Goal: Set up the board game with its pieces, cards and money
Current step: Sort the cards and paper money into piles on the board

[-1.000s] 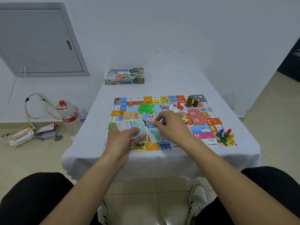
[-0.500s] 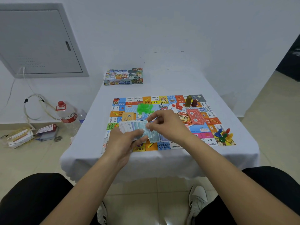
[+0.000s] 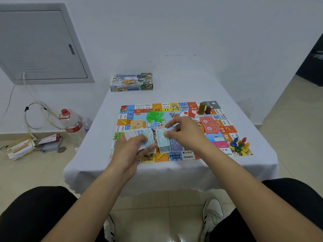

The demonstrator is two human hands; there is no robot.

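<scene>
Left hand grips a fanned wad of play money at frame centre; right hand pinches one teal note just beside it, above small note piles on the game board. Board squares read "700", "2000", "1600". Green houses, die, red cards and pawns lie on it. Game box sits at the bench's far edge; water bottle at frame left.

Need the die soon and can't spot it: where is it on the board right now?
In the head view, the white die sits on the game board, toward its far edge, just right of the green plastic pieces and left of the red houses.
</scene>
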